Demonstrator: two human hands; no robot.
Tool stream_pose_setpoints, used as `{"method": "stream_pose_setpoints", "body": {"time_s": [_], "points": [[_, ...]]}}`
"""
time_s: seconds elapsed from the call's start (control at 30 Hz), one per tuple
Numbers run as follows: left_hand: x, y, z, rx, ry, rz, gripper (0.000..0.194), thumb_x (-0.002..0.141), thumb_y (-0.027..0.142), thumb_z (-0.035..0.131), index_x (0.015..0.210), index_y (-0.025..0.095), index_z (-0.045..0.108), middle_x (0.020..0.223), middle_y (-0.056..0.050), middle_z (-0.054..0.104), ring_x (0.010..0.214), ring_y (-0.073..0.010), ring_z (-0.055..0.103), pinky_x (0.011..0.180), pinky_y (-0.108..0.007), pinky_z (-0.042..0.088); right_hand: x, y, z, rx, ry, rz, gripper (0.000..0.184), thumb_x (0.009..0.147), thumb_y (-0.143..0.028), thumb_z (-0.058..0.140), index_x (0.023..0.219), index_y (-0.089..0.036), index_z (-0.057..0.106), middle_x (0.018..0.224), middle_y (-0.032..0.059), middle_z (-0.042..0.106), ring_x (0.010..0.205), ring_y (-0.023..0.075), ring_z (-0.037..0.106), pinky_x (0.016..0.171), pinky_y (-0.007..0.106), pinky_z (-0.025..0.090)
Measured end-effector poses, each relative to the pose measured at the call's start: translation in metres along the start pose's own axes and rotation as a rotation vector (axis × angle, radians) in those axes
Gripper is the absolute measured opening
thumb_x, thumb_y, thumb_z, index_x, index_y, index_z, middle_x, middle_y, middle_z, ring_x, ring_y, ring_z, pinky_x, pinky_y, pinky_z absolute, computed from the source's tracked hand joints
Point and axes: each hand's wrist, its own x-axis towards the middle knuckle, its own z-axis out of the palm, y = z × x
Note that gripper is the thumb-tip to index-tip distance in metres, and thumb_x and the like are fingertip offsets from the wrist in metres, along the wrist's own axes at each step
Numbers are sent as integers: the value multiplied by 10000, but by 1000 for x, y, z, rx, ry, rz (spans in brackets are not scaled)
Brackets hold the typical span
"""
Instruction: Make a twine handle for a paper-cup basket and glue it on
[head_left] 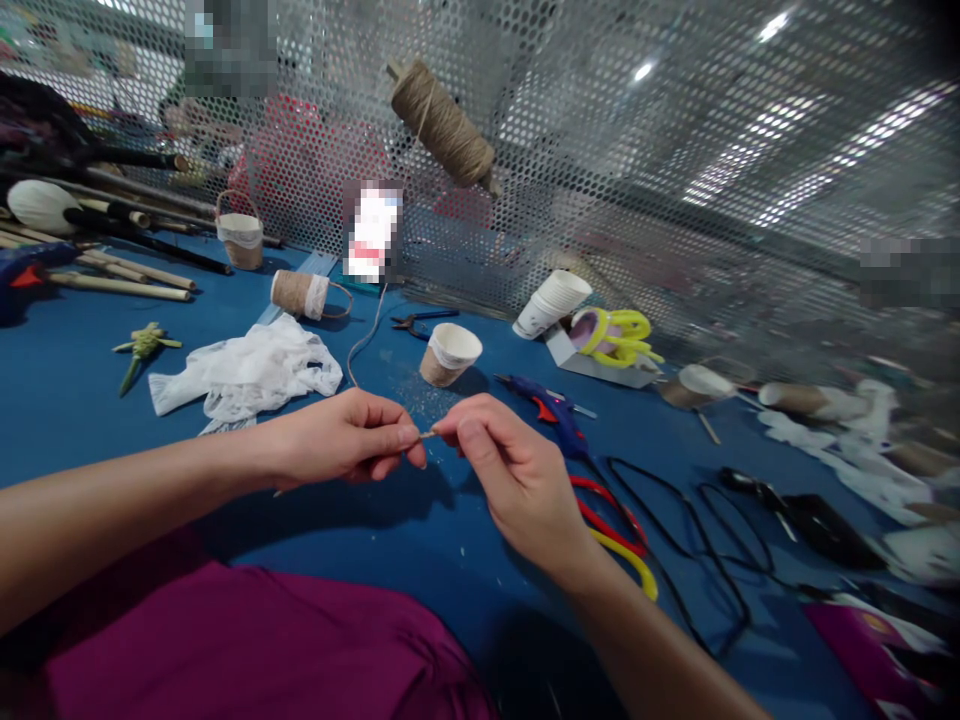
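Observation:
Over the blue table, my left hand [367, 437] and my right hand [517, 470] come close together, both closed in a pinch. Between their fingertips runs a short stretch of thin brown twine [427, 435]. A bit of it also seems to stick out below my left palm. Just beyond my hands stands a paper cup [448, 356] wrapped in twine with a white lace rim. White lace [251, 370] lies heaped behind my left forearm. To the right of my right hand rests a blue glue gun [551, 410], its red trigger showing.
Red and yellow scissor handles [622, 550] lie by my right forearm, near a looping black cable [712, 545]. A twine spool [442, 122] hangs on the mesh panel. Small cup baskets [241, 240], pliers [412, 322], stacked paper cups [551, 303] and wooden sticks [120, 285] lie around.

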Motion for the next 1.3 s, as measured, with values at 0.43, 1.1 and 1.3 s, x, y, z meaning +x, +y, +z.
{"method": "stream_pose_setpoints", "body": {"time_s": [0.43,1.1,1.3], "points": [[-1,0,-1,-58,-36,12,266,870,362,439,806,143,574,502,68,384,439,-61,293,424,-188,217,0,1,0,-65,17,-108,143,874,-157,454,830,-219,575,797,15,595,767,142,567,681,301,468],[-2,3,1,-200,-50,-11,216,810,322,563,722,160,450,467,80,459,396,-31,326,383,-150,210,1,1,-5,-297,2,-390,137,796,-120,559,914,-191,556,829,55,580,777,160,570,648,313,501],[0,0,0,-228,-58,-20,182,825,280,537,715,154,464,506,67,502,380,-23,337,380,-161,192,1,2,-4,-250,1,-355,126,803,-120,544,902,-197,559,822,45,586,771,155,573,647,316,503]]}}
